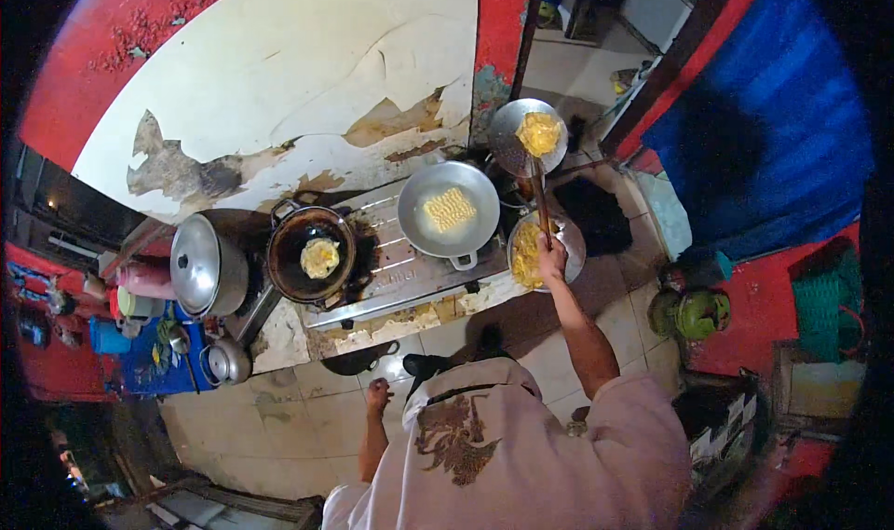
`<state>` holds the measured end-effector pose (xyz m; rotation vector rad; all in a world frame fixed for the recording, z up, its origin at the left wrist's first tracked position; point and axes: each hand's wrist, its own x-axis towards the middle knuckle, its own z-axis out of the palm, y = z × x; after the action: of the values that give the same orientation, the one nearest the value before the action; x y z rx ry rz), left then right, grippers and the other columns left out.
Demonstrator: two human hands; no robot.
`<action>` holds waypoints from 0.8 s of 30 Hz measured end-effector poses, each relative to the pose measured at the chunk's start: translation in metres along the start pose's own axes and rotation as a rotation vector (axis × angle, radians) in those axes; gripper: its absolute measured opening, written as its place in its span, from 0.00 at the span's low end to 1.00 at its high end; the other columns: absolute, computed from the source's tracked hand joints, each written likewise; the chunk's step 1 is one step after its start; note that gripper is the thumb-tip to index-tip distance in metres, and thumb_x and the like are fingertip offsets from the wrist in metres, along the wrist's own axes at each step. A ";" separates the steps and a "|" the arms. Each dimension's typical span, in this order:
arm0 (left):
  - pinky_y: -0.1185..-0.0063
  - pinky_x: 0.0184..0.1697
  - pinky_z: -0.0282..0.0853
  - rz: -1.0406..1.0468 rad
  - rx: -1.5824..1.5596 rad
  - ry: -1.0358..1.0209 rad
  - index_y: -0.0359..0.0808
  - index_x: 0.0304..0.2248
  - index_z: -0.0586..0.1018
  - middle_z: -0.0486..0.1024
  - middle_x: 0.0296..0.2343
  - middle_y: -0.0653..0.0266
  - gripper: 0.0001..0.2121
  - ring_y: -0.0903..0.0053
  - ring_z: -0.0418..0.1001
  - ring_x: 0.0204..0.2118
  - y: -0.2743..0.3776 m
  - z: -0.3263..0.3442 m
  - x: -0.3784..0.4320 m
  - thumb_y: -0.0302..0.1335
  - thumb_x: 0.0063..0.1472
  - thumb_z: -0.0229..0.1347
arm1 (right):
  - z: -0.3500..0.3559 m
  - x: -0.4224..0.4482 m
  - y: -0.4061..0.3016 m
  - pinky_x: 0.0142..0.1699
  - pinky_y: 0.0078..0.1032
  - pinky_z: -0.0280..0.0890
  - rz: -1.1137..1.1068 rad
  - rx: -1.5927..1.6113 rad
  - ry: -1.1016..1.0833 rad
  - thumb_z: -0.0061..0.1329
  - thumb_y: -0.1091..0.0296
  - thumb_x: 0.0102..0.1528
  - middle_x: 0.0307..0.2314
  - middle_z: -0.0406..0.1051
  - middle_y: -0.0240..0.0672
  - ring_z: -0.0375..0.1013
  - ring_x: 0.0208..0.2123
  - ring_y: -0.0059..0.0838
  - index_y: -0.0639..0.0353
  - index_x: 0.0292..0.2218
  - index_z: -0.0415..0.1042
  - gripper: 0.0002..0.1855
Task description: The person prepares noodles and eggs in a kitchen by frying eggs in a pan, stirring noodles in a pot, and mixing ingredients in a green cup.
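My right hand (pixel 552 256) is closed around the handle of a long cooking utensil (pixel 540 195). Its far end holds or lies under a yellow fried piece (pixel 539 134) over a metal pan (pixel 504 126) at the back right. Below the hand, a metal bowl (pixel 573 250) holds more yellow food (pixel 527 254). My left hand (pixel 378 394) hangs in front of the stove with its fingers partly bent, and no held object shows. A block of instant noodles (pixel 449 209) lies in liquid in an aluminium wok (pixel 412 233). An egg (pixel 320 258) sits in a dark wok (pixel 279 278).
A large lidded aluminium pot (pixel 197 264) stands left of the gas stove (pixel 384 264). Beyond it are a kettle (pixel 229 361) and a blue tub (pixel 110 333). A green gas cylinder (pixel 702 314) stands at the right, near a blue curtain (pixel 775 132). Another dark pan (pixel 349 362) is below the counter edge.
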<state>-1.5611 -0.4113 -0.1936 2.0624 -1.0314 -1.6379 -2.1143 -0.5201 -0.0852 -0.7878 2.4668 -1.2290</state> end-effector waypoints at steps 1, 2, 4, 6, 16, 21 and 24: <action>0.81 0.17 0.65 0.028 0.015 -0.005 0.33 0.39 0.68 0.72 0.28 0.58 0.17 0.74 0.74 0.22 0.010 -0.001 0.004 0.38 0.55 0.48 | -0.002 -0.003 -0.004 0.34 0.28 0.61 -0.002 0.037 0.033 0.43 0.53 0.51 0.22 0.69 0.42 0.69 0.27 0.33 0.63 0.28 0.70 0.18; 0.81 0.17 0.65 0.056 0.029 -0.009 0.33 0.39 0.68 0.72 0.27 0.58 0.17 0.74 0.74 0.22 0.019 -0.001 0.007 0.38 0.55 0.48 | -0.005 -0.006 -0.007 0.31 0.27 0.59 -0.094 0.049 0.068 0.43 0.54 0.52 0.18 0.67 0.38 0.65 0.22 0.30 0.64 0.26 0.69 0.18; 0.82 0.16 0.64 0.054 0.040 -0.009 0.32 0.38 0.69 0.72 0.27 0.57 0.16 0.74 0.74 0.21 0.026 -0.001 0.012 0.37 0.56 0.47 | -0.010 -0.010 -0.009 0.28 0.27 0.57 -0.084 0.070 0.038 0.43 0.55 0.53 0.16 0.63 0.35 0.60 0.20 0.26 0.64 0.24 0.67 0.18; 0.82 0.16 0.64 0.060 0.014 -0.053 0.31 0.38 0.68 0.72 0.26 0.57 0.17 0.74 0.74 0.20 0.016 0.001 0.012 0.37 0.55 0.48 | -0.014 -0.016 -0.013 0.25 0.26 0.52 -0.113 0.071 0.003 0.41 0.55 0.54 0.13 0.55 0.29 0.51 0.18 0.21 0.64 0.20 0.63 0.20; 0.80 0.18 0.66 0.139 0.379 -0.155 0.30 0.36 0.70 0.73 0.24 0.57 0.17 0.72 0.73 0.20 -0.059 -0.009 -0.020 0.37 0.53 0.49 | -0.018 -0.063 -0.020 0.16 0.18 0.48 -0.059 0.332 -0.185 0.42 0.56 0.54 0.09 0.55 0.23 0.53 0.11 0.13 0.59 0.23 0.68 0.17; 0.80 0.19 0.67 0.140 0.395 -0.141 0.29 0.35 0.71 0.73 0.24 0.57 0.18 0.72 0.74 0.21 -0.078 -0.010 -0.023 0.37 0.53 0.50 | -0.015 -0.082 -0.024 0.19 0.21 0.54 0.083 0.337 -0.299 0.41 0.54 0.54 0.11 0.60 0.27 0.59 0.13 0.17 0.63 0.25 0.68 0.18; 0.79 0.19 0.67 0.127 0.372 -0.140 0.29 0.34 0.71 0.73 0.23 0.57 0.18 0.71 0.74 0.21 -0.064 -0.006 -0.023 0.38 0.53 0.50 | -0.029 -0.093 -0.040 0.20 0.20 0.54 0.186 0.324 -0.359 0.41 0.55 0.54 0.11 0.60 0.27 0.59 0.14 0.17 0.63 0.26 0.68 0.18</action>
<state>-1.5354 -0.3515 -0.2160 2.0679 -1.5853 -1.6441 -2.0385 -0.4668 -0.0359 -0.6119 1.9448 -1.2498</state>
